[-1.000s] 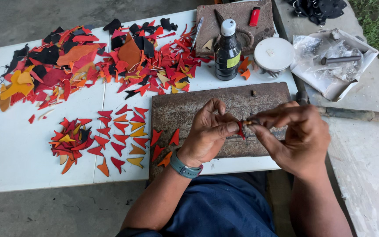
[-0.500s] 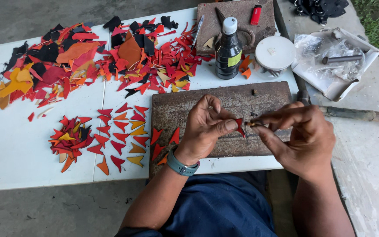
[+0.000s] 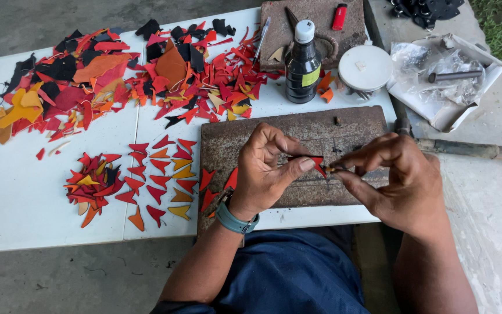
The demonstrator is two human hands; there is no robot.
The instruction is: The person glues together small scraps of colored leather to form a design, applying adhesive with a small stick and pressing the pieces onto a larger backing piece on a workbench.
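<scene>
Left hand [image 3: 265,168]: I see its grip closed on a small red pointed piece [image 3: 316,163], pinched between thumb and forefinger above the rusty metal plate [image 3: 297,131].

Right hand [image 3: 399,177]: its grip is closed on a thin dark tool [image 3: 333,169], whose tip meets the red piece; I cannot tell what kind of tool it is.

Under both hands: the plate, one, brown and pitted, lying on the near edge of the counter [image 3: 18,197], with a few red cut pieces at its left edge.

Left of the plate: cut pointed pieces [image 3: 167,174] laid out in rough rows, red, orange and yellow, well over a dozen; beside them one small heap [image 3: 91,183] of the same colours with some black.

Far side of the counter: one broad spread of scraps [image 3: 117,75], red, orange, yellow and black, too many to count.

Containers: one dark bottle [image 3: 303,64] with a white cap and a yellow-green label on its side, upright beyond the plate; one round white lid or tin [image 3: 366,68] just right of it; one red lighter [image 3: 339,16] on a second brown slab [image 3: 321,17].

Right: one open white wrapper [image 3: 483,75] holding clear plastic and a grey metal rod [image 3: 454,75], on a concrete ledge [image 3: 489,203].

Surface and setting: white folding counter, grey concrete floor, grass at the far right corner.
</scene>
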